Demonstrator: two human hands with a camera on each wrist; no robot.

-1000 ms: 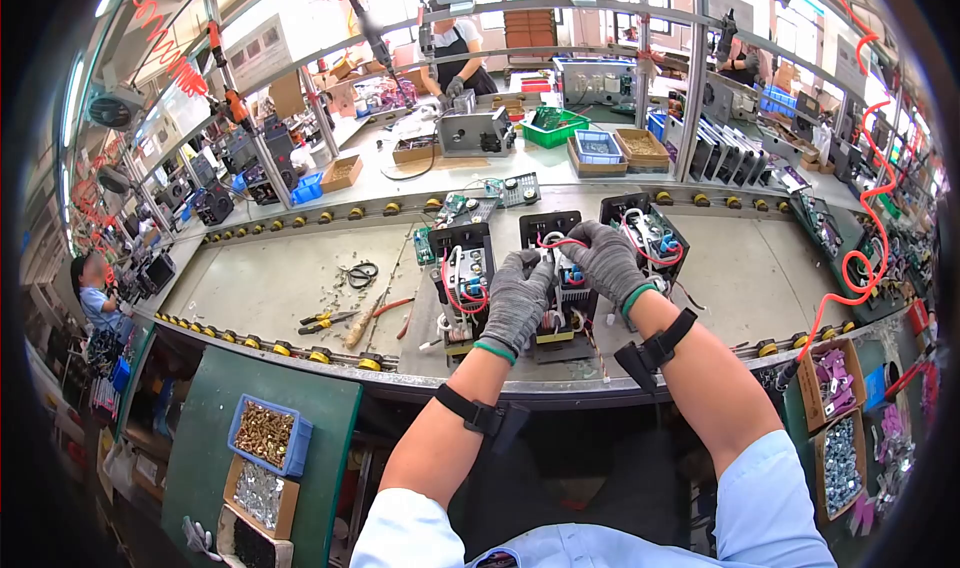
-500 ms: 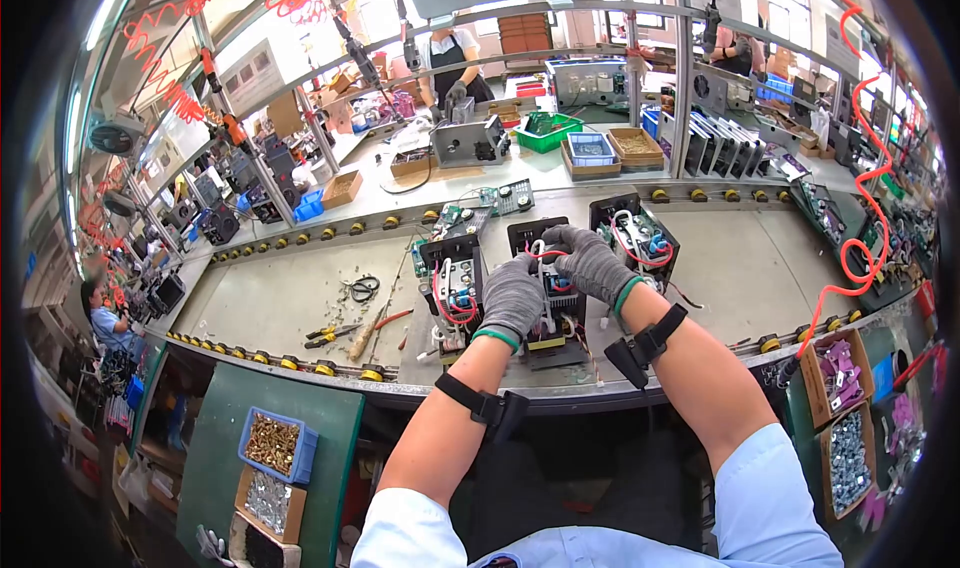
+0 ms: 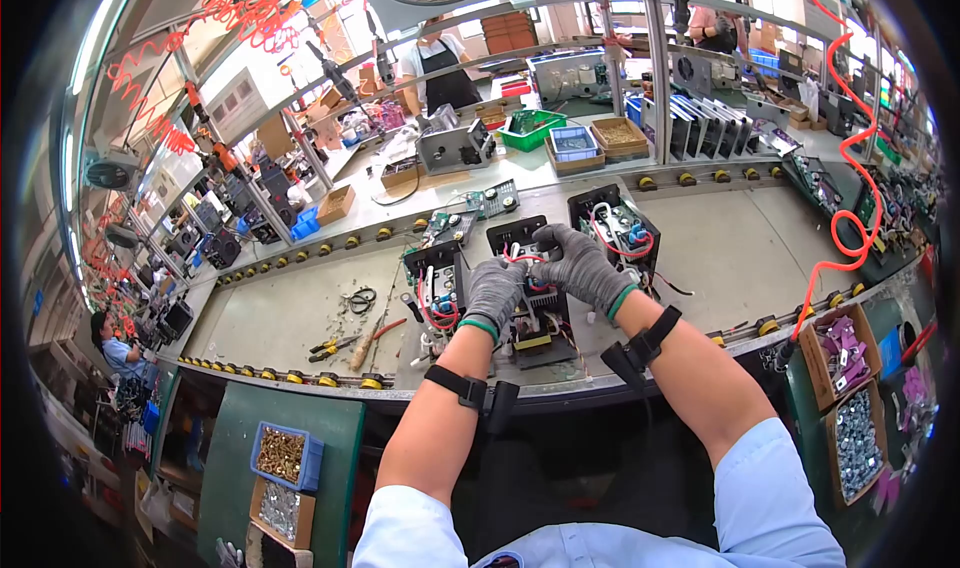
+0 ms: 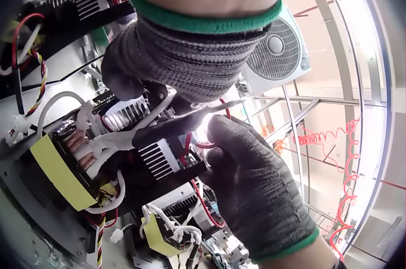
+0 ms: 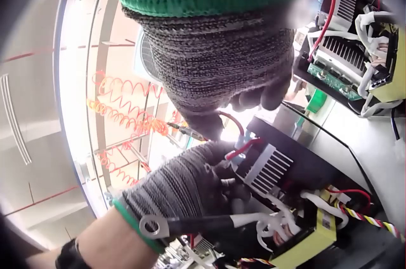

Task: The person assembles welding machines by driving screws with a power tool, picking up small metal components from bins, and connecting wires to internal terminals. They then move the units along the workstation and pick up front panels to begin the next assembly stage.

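Both gloved hands work at the back of the middle black unit (image 3: pixel 540 336), which has a finned heat sink (image 5: pixel 271 166) and a yellow-wrapped part (image 4: pixel 63 170). My left hand (image 3: pixel 493 293) is at its left side, with curled fingers pinching a red wire (image 5: pixel 246 148). From the right, my right hand (image 3: pixel 588 271) pinches the same red wire between thumb and fingers, close to the left fingertips. A black-sleeved lead (image 4: pixel 181 123) with a ring end (image 5: pixel 153 226) stands up from the unit by the hands. The exact fingertip contact is partly hidden.
Similar units stand at left (image 3: pixel 432 278) and right (image 3: pixel 615 230). Pliers (image 3: pixel 333 348), a black cable loop and scraps lie left on the bench. Circuit boards (image 3: pixel 490 200) lie behind. Parts bins (image 3: pixel 288 456) are at lower left, others (image 3: pixel 855 446) at lower right. A red coiled hose hangs right.
The head view has shifted, so the bench and units appear further left. Both hands remain at the middle unit's back with the red wire between them; the unit's yellow-wrapped part shows more fully.
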